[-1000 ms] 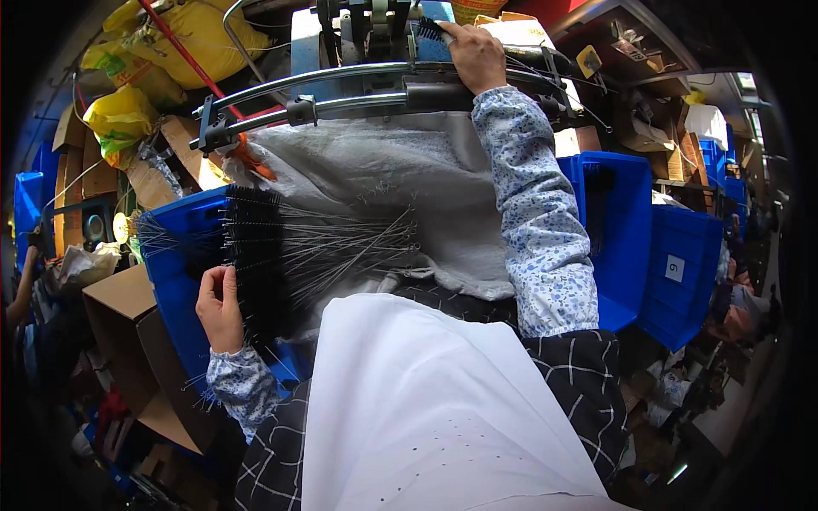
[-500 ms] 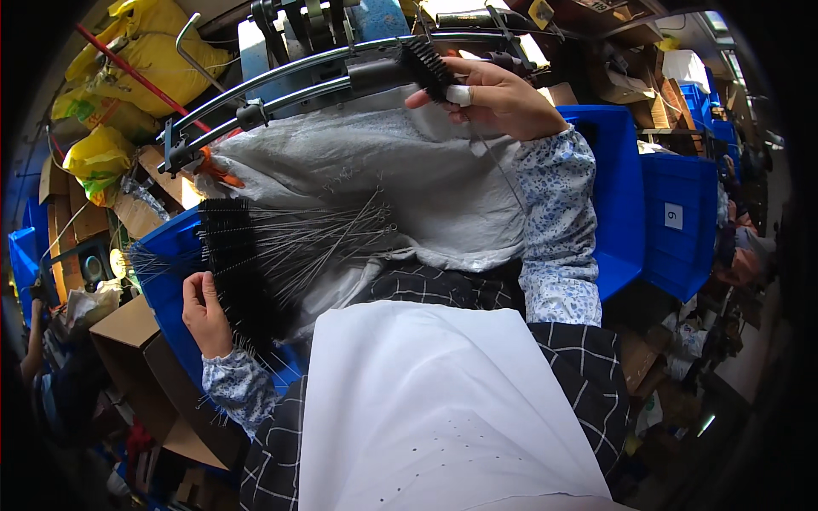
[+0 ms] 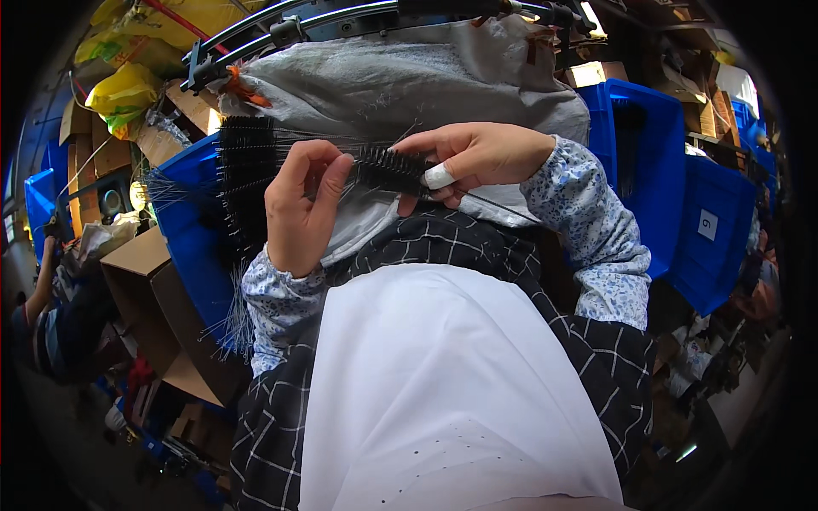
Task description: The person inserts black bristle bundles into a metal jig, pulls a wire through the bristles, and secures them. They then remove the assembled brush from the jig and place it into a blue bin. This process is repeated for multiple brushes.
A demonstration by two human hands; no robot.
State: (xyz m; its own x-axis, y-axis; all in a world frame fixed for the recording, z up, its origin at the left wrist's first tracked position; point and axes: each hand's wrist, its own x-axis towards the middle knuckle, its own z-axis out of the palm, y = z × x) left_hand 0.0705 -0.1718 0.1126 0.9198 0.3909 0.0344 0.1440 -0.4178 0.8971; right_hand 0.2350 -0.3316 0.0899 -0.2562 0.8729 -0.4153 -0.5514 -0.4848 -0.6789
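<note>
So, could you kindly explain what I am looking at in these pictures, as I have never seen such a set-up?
No robot is involved: these are a person's own two hands, seen from a wide fisheye camera worn on the head and looking down, so straight edges bend near the rim. The right hand holds a black bristle brush with a thin wire stem; the left hand has its fingertips close to the brush's other end. More black brushes lie bunched on the left, and a pale grey cloth spreads beyond the hands.
</note>
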